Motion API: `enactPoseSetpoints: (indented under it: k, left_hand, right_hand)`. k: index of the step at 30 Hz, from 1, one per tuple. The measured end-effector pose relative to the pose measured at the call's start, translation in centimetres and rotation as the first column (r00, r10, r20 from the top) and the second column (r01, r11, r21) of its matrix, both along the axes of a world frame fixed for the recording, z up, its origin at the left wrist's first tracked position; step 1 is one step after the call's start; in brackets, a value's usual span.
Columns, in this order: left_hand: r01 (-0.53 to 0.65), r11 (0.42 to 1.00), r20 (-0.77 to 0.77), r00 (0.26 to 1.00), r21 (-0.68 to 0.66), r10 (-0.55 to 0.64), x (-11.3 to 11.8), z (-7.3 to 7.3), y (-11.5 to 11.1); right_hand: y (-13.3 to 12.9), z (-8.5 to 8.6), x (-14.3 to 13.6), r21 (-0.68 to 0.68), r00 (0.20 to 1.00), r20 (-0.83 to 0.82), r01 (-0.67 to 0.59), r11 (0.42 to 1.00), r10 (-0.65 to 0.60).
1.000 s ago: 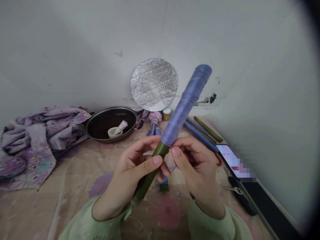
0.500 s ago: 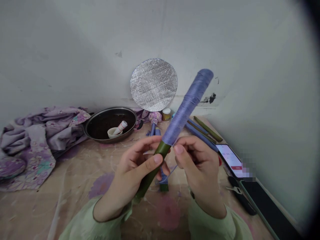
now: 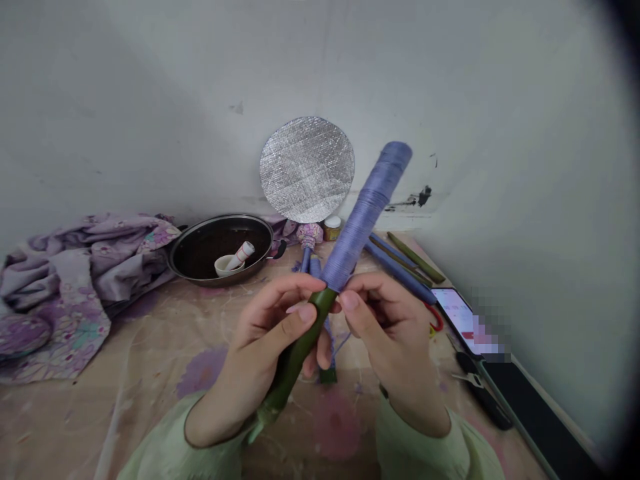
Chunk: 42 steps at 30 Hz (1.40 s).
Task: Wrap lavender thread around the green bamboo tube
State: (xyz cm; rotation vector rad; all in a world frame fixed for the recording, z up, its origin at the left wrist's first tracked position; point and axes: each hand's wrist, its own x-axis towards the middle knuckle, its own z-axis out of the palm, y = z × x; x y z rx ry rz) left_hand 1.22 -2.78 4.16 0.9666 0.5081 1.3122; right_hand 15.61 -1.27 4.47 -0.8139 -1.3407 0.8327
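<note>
A green stalk (image 3: 293, 357) slants up and to the right in front of me, its upper part tightly wound with purple-blue thread (image 3: 364, 217). My left hand (image 3: 255, 340) is closed around the bare green part, just under the winding, thumb on top. At the lower edge of the winding, my right hand (image 3: 393, 343) is closed, thumb and index finger pinched against the thread. A loose strand hangs below between the hands. Behind my fingers, a second thread-wound piece with a green end (image 3: 328, 376) lies on the table, partly hidden.
A black pan (image 3: 200, 247) holds a small white cup with a roll in it. Crumpled floral cloth (image 3: 75, 280) lies left. A silver disc (image 3: 307, 170) stands by the wall. Right are more stalks (image 3: 415, 257), red-handled scissors (image 3: 437, 317), a phone (image 3: 457, 313) and a black-handled cutter (image 3: 483, 397).
The stalk's wound top has swung left and its frayed lower end now shows. My right fingers have shifted slightly left and down along the winding's edge, uncovering more of the red handle.
</note>
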Motion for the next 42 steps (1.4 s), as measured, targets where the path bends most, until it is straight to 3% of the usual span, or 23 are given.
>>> enactPoseSetpoints:
  k: [6, 15, 20, 27, 34, 38, 40, 42]
  left_hand:
    - [0.019, 1.0, 0.029, 0.999, -0.009, -0.019, -0.1, -0.1, 0.0]
    - [0.087, 0.996, 0.064, 0.994, -0.028, -0.085, -0.3, -0.2, -0.2]
    - [0.22, 0.973, 0.09, 0.97, 0.064, -0.226, -0.4, -0.3, -0.1]
    - [0.284, 0.959, 0.09, 0.955, 0.021, -0.284, -0.8, 0.0, -0.1]
    - [0.451, 0.892, 0.075, 0.891, -0.016, -0.449, -1.4, -0.5, 0.5]
    - [0.35, 0.937, -0.129, 0.93, 0.021, -0.344, -1.8, -0.7, 0.8]
    - [0.155, 0.982, -0.341, 0.934, 0.108, -0.109, -1.8, -0.7, 0.9]
    - [-0.073, 0.964, -0.513, 0.835, 0.256, 0.199, -1.6, -0.5, 0.9]
  right_hand:
    - [-0.1, 0.0, 0.0, 0.0, 1.0, 0.011, 0.003, 1.0, -0.003]
    - [-0.2, 0.2, -0.1, -0.044, 0.994, -0.052, -0.094, 0.995, 0.092]
    - [-0.2, 0.1, -0.1, -0.068, 0.975, -0.115, -0.198, 0.978, 0.19]
    - [0.5, -0.5, 0.1, -0.109, 0.931, -0.226, -0.317, 0.942, 0.287]
    - [0.5, -0.8, 0.8, -0.129, 0.881, -0.159, -0.466, 0.876, 0.445]
    - [0.4, -0.5, 0.6, -0.118, 0.94, -0.123, -0.333, 0.936, 0.319]
    - [0.4, -0.3, 0.5, -0.106, 0.977, -0.073, -0.209, 0.972, 0.202]
    - [0.5, -0.3, 0.3, -0.1, 0.994, -0.027, -0.108, 0.989, 0.106]
